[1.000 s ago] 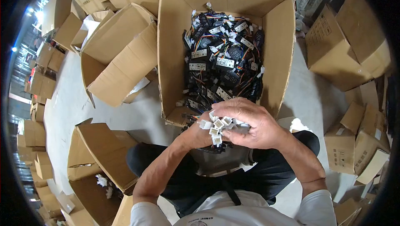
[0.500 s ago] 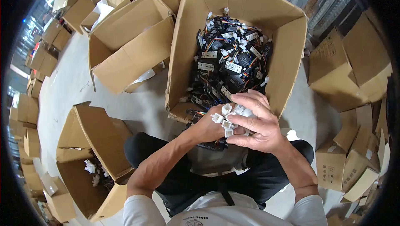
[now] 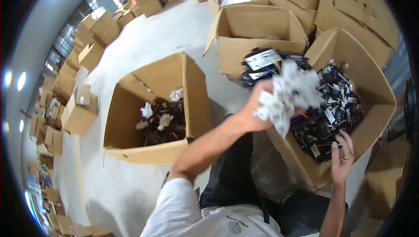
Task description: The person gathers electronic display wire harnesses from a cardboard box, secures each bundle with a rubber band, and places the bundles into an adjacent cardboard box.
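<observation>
My left hand is closed round a bundle of wired display modules, raised beside the big carton on the right. White plug connectors, blurred by motion, bunch out on the near side of the fist. Black modules with pale boards stick out beyond it. Inside the carton lies a heap of similar modules with coloured wires. My right hand is over the carton's near side, fingers apart and slightly bent, close to the heap, with nothing visible in it.
A second open carton to the left contains dark wired parts with white connector clusters. Another open carton stands behind my left hand. More cartons line the far left floor.
My view has swung left. My left hand has lifted the bundle away from my lap. The right hand has come off the connectors and moved to the carton's near side.
</observation>
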The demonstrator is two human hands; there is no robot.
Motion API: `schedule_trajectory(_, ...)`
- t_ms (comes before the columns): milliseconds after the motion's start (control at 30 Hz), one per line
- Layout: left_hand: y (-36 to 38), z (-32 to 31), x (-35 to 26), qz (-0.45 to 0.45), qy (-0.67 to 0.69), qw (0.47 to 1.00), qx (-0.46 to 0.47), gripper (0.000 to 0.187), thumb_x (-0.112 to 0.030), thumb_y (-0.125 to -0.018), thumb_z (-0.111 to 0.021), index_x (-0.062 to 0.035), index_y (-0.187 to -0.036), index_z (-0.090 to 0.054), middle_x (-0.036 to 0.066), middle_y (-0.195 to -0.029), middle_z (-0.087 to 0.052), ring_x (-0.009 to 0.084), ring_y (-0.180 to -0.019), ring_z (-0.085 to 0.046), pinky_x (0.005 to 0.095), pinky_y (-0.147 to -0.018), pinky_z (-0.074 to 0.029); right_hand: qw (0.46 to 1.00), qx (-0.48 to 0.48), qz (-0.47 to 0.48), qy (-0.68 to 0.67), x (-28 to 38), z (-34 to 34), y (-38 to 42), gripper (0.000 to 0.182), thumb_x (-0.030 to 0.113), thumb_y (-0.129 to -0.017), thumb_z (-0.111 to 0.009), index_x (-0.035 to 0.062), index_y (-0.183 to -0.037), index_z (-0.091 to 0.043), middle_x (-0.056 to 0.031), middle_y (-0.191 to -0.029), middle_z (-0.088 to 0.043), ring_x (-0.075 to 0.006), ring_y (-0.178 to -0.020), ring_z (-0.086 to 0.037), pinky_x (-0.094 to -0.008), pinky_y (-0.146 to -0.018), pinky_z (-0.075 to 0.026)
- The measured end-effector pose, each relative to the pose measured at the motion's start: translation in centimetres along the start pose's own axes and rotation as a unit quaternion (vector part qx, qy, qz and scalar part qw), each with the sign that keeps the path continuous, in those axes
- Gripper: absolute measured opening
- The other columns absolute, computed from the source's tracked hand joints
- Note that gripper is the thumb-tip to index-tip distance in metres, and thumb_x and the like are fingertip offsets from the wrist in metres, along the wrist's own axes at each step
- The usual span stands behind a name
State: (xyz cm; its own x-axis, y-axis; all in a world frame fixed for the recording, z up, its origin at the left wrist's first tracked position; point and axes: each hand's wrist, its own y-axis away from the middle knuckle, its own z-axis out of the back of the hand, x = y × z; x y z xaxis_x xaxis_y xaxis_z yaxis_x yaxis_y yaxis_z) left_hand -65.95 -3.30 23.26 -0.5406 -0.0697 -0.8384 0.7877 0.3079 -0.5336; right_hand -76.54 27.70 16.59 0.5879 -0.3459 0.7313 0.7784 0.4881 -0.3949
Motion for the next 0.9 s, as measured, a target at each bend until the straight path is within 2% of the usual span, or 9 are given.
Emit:
schedule_trajectory(33, 0.0, 2.4, -1.1, -0.179, -0.350, 0.919, -0.025, 0.034, -0.011, -0.082, -0.076, -0.0035, -0.114, -0.067, 0.009, -0.113, -0.067, 0.0178, -0.104, -0.063, 0.0346, -0.091, -0.051, 1.000, 0.020, 0.022, 0.004, -0.5, -0.4, 0.0, 0.021, 0.010, -0.095, -0.063, -0.0043, -0.110, -0.065, -0.0156, -0.129, -0.060, -0.0264, -0.116, -0.058, -0.0365, -0.103, -0.041)
schedule_trajectory(100, 0.1, 6.0, -7.3, 0.140, -0.177, 0.952, -0.209, 0.024, -0.012, -0.084, -0.073, -0.0027, -0.105, -0.066, 0.008, -0.101, -0.068, 0.0168, -0.094, -0.064, 0.0330, -0.085, -0.052, 0.999, 0.044, 0.016, 0.010, 0.7, -0.9, 0.1, 0.018, 0.007, -0.094, -0.062, -0.0043, -0.108, -0.066, -0.0156, -0.125, -0.062, -0.0255, -0.115, -0.058, -0.0365, -0.102, -0.042)
schedule_trajectory(233, 2.7, 18.1, -11.5, 0.053, -0.107, 0.889, -0.442, 0.019, -0.012, -0.084, -0.073, 0.0017, -0.094, -0.065, 0.008, -0.082, -0.065, 0.0180, -0.073, -0.063, 0.0333, -0.067, -0.054, 0.998, 0.065, -0.004, 0.016, 0.3, -1.4, 0.2, 0.018, 0.006, -0.094, -0.061, -0.0063, -0.106, -0.066, -0.0144, -0.122, -0.063, -0.0249, -0.115, -0.058, -0.0340, -0.102, -0.041)
schedule_trajectory(367, 9.1, 30.4, -9.7, 0.098, -0.216, 0.880, -0.412, 0.027, 0.003, -0.082, -0.067, -0.0058, -0.107, -0.062, 0.006, -0.090, -0.061, 0.0187, -0.077, -0.061, 0.0345, -0.068, -0.053, 0.996, 0.086, -0.025, 0.005, -1.0, -2.4, -0.3, 0.015, 0.004, -0.094, -0.061, -0.0062, -0.104, -0.066, -0.0127, -0.114, -0.066, -0.0229, -0.108, -0.059, -0.0333, -0.098, -0.044)
schedule_trajectory(500, 17.7, 37.8, -6.6, 0.263, -0.465, 0.721, -0.441, 0.057, 0.005, -0.076, -0.073, -0.0048, -0.131, -0.057, 0.003, -0.127, -0.058, 0.0183, -0.111, -0.057, 0.0329, -0.092, -0.047, 0.988, 0.146, -0.045, -0.003, -1.6, -3.3, -0.8, 0.018, 0.002, -0.091, -0.062, -0.0069, -0.107, -0.065, -0.0123, -0.114, -0.065, -0.0212, -0.104, -0.061, -0.0318, -0.093, -0.047)
schedule_trajectory(533, 21.2, 40.9, -5.1, 0.170, -0.350, 0.795, -0.465, 0.073, 0.004, -0.072, -0.078, -0.0047, -0.140, -0.051, 0.002, -0.134, -0.056, 0.0178, -0.116, -0.055, 0.0313, -0.093, -0.046, 0.984, 0.164, -0.072, -0.021, -1.4, -3.6, -0.8, 0.019, 0.003, -0.091, -0.062, -0.0071, -0.107, -0.065, -0.0121, -0.113, -0.065, -0.0206, -0.103, -0.061, -0.0314, -0.092, -0.048)
schedule_trajectory(667, 29.0, 48.8, -4.8, 0.348, -0.321, 0.586, -0.657, 0.049, 0.000, -0.067, -0.084, 0.0025, -0.113, -0.066, 0.009, -0.106, -0.067, 0.0219, -0.088, -0.065, 0.0372, -0.075, -0.053, 0.974, 0.203, -0.095, -0.034, -0.5, -4.3, -0.9, 0.020, 0.004, -0.090, -0.062, -0.0077, -0.106, -0.065, -0.0120, -0.113, -0.065, -0.0184, -0.096, -0.062, -0.0304, -0.086, -0.050)
schedule_trajectory(867, 31.3, 52.8, -5.3, 0.272, -0.391, 0.682, -0.555, 0.040, -0.014, -0.067, -0.087, 0.0065, -0.095, -0.067, 0.010, -0.088, -0.069, 0.0195, -0.070, -0.063, 0.0382, -0.060, -0.051, 0.973, 0.229, -0.003, -0.021, -1.2, -5.5, -1.6, 0.020, 0.004, -0.086, -0.066, -0.0067, -0.104, -0.066, -0.0153, -0.107, -0.067, -0.0234, -0.098, -0.065, -0.0331, -0.085, -0.052)
schedule_trajectory(900, 23.4, 44.6, -8.4, 0.338, -0.536, 0.577, -0.516, 0.044, -0.022, -0.073, -0.086, 0.0069, -0.100, -0.066, 0.009, -0.088, -0.069, 0.0172, -0.070, -0.062, 0.0348, -0.058, -0.049, 0.969, 0.246, -0.004, -0.006, -0.8, -5.6, -1.9, 0.021, 0.007, -0.087, -0.067, -0.0058, -0.104, -0.067, -0.0163, -0.108, -0.067, -0.0261, -0.100, -0.065, -0.0336, -0.087, -0.052)
